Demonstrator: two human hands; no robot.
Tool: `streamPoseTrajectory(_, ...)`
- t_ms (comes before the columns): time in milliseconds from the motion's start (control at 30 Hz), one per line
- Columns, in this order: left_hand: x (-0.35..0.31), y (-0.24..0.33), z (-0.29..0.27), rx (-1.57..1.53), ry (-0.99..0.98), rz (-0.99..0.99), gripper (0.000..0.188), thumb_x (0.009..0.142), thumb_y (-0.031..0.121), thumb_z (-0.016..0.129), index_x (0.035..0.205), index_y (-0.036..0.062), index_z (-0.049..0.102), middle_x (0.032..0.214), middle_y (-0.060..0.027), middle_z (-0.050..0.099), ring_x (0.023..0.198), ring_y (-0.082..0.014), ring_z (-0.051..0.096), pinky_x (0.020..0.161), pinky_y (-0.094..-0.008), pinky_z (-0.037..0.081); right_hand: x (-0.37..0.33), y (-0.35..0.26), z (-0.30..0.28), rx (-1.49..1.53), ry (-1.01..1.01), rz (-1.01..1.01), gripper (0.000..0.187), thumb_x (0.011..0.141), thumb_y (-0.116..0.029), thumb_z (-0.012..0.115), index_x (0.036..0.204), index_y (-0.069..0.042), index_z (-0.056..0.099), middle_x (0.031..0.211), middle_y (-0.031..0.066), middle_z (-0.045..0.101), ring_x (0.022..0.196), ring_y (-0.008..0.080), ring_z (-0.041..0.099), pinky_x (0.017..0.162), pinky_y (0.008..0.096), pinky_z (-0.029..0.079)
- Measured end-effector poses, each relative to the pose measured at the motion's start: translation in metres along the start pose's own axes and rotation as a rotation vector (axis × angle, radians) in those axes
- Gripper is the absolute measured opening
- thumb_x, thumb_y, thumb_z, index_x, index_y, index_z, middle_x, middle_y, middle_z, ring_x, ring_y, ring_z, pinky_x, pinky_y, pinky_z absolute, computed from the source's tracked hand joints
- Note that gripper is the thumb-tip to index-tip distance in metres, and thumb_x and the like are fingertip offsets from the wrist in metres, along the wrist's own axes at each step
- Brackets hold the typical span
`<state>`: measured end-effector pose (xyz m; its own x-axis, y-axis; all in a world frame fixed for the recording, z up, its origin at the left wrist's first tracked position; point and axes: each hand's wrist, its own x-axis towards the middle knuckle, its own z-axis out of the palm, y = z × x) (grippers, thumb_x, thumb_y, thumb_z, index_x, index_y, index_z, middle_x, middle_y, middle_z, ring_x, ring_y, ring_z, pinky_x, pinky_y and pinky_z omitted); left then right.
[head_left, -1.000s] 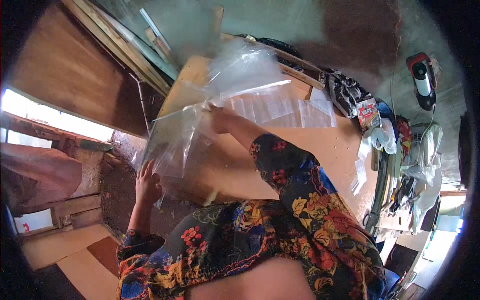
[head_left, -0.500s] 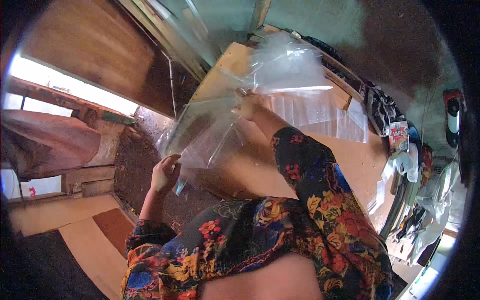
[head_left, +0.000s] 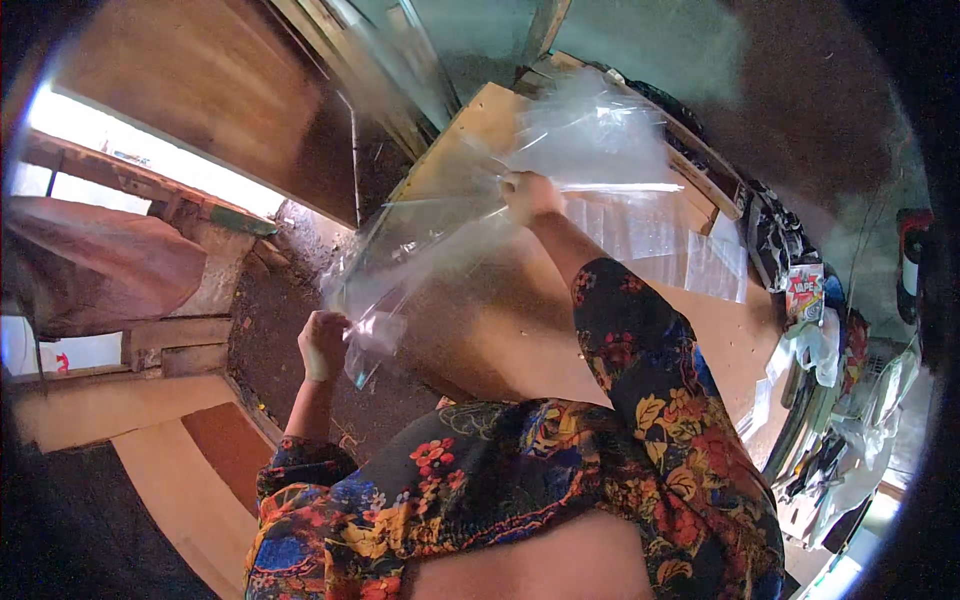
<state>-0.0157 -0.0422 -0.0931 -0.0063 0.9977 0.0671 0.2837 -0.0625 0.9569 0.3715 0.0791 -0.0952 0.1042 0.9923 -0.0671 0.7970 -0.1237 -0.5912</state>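
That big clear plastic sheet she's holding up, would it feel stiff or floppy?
Likely floppy: the clear plastic sheet sags and wrinkles between the left hand and right hand. Probably very light, since it billows upward. Its glossy shine suggests it may be slippery.

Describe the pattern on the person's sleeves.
Dark fabric with red, yellow and blue flowers, clearest on the right sleeve in the head view.

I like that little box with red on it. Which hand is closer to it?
Right. The right hand grips the plastic sheet over the table, nearer the box. The left hand is far off, past the table's edge.
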Motion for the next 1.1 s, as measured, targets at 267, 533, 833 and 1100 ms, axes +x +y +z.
streamPoseTrajectory(267, 0.010, 0.004, 0.002, -0.275, 0.113, -0.310, 0.010, 0.076, 0.006, 0.059, 0.082, 0.0025, 0.053, 0.068, -0.0054, 0.056, 0.063, -0.0121, 0.056, 0.058, -0.0256, 0.045, 0.006, -0.017, 0.005, 0.180, 0.173, 0.043, 0.029, 0.076, -0.025, 0.056, 0.103, -0.012, 0.055, 0.092, 0.0160, 0.059, 0.086, 0.0339, 0.057, 0.076, 0.0402, 0.045)
streamPoseTrajectory(533, 0.018, 0.010, 0.003, -0.232, 0.122, -0.238, 0.006, 0.078, 0.005, 0.057, 0.082, 0.0026, 0.053, 0.071, -0.0037, 0.056, 0.063, -0.0119, 0.056, 0.057, -0.0251, 0.046, -0.025, -0.018, 0.015, -0.285, -0.057, -0.288, 0.061, 0.070, -0.033, 0.063, 0.125, -0.023, 0.039, 0.124, 0.0127, 0.043, 0.112, 0.0302, 0.043, 0.091, 0.0418, 0.037)
streamPoseTrajectory(833, 0.052, -0.013, -0.020, 0.086, 0.110, -0.289, 0.012, 0.081, 0.013, 0.058, 0.084, 0.0020, 0.054, 0.072, -0.0037, 0.057, 0.059, -0.0111, 0.054, 0.050, -0.0246, 0.044, -0.053, -0.002, -0.008, -0.415, -0.280, -0.356, 0.050, 0.075, -0.036, 0.055, 0.123, -0.025, 0.045, 0.139, 0.0097, 0.022, 0.128, 0.0282, 0.020, 0.102, 0.0430, 0.023)
streamPoseTrajectory(1100, 0.062, 0.012, -0.036, 0.374, 0.151, 0.250, 0.015, 0.073, 0.006, 0.061, 0.085, 0.0019, 0.054, 0.075, -0.0087, 0.057, 0.068, -0.0172, 0.057, 0.057, -0.0265, 0.045, -0.040, 0.014, 0.007, -0.303, -0.285, -0.385, 0.048, 0.072, -0.023, 0.062, 0.118, -0.017, 0.048, 0.137, 0.0129, 0.024, 0.127, 0.0296, 0.022, 0.102, 0.0431, 0.023)
